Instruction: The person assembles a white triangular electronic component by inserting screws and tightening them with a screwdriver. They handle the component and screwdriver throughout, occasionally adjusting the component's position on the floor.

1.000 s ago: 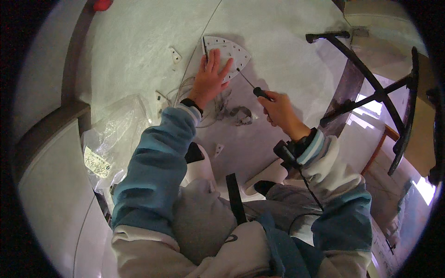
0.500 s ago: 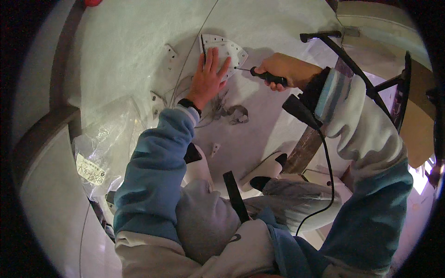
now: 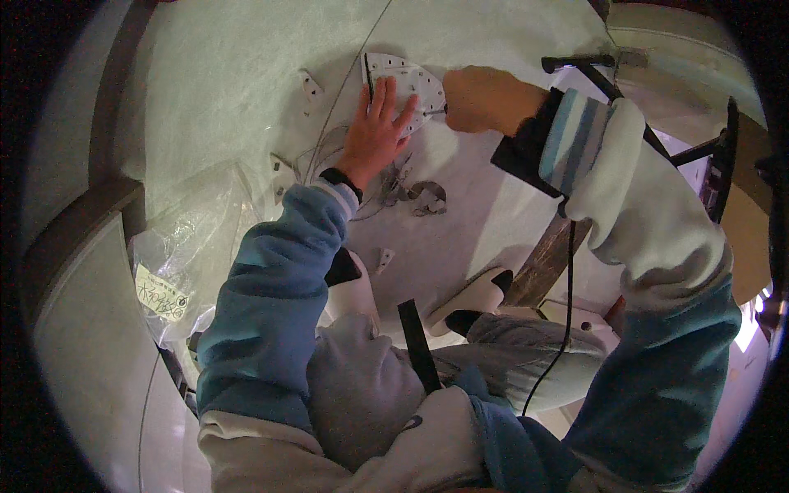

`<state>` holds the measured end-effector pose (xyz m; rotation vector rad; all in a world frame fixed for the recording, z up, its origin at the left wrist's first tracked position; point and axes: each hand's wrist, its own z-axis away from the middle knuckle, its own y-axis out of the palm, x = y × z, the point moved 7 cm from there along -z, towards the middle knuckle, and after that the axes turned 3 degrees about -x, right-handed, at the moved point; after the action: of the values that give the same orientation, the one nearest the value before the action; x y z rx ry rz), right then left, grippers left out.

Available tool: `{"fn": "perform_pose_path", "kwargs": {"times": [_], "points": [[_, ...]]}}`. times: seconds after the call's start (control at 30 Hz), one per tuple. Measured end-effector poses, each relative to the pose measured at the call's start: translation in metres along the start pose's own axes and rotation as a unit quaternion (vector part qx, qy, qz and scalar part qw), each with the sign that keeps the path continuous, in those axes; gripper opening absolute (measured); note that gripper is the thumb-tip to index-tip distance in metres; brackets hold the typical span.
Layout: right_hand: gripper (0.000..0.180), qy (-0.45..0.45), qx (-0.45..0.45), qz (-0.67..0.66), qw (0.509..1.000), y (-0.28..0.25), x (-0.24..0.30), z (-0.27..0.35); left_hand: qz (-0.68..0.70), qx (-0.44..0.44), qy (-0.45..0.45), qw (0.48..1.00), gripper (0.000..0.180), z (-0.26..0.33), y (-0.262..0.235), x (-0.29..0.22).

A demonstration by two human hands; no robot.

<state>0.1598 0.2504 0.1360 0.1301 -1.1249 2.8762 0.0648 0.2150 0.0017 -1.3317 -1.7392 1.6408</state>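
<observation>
Under the spread fingers of my left hand (image 3: 380, 127) lies a white plate (image 3: 422, 82) with rounded corners and several dark holes along its edges. My left hand presses flat on it and is open. Just right of the plate, my right hand (image 3: 483, 99) is closed round a screwdriver (image 3: 440, 110). Only its dark front end shows, at the plate's right edge. The handle is hidden by my fist, which has its back turned up. Whether the tip sits in a hole I cannot tell.
Small white brackets (image 3: 311, 85) lie left of the plate, with another bracket (image 3: 385, 260) nearer me. Thin wires and a dark curled piece (image 3: 427, 198) lie below the plate. A clear plastic bag (image 3: 193, 246) is at the left. A black metal frame (image 3: 592, 74) stands at the right.
My right hand has moved left and up toward the plate and turned over, so the screwdriver's handle is now covered. My left hand and the plate have shifted slightly in view.
</observation>
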Motion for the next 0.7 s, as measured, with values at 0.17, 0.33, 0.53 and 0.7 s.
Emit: {"fn": "perform_pose_path", "kwargs": {"times": [0.17, 0.33, 0.53, 0.7], "points": [[0.015, -0.078, -0.081, 0.089, 0.990, 0.003, 0.000, 0.003, -0.005, 0.023, 0.002, 1.000, 0.078, -0.004, -0.002, 0.002], [0.008, -0.170, -0.136, 0.192, 0.957, 0.008, 0.009, 0.010, 0.028, -0.027, 0.005, 0.999, 0.063, -0.012, -0.014, 0.000], [0.004, -0.249, -0.234, 0.281, 0.897, 0.017, 0.029, 0.015, 0.235, 0.003, -0.002, 0.972, 0.034, -0.035, 0.006, -0.002], [0.008, -0.285, -0.319, 0.181, 0.886, 0.010, 0.041, 0.018, 0.163, -0.065, 0.022, 0.984, 0.017, -0.035, 0.012, -0.003]]}}
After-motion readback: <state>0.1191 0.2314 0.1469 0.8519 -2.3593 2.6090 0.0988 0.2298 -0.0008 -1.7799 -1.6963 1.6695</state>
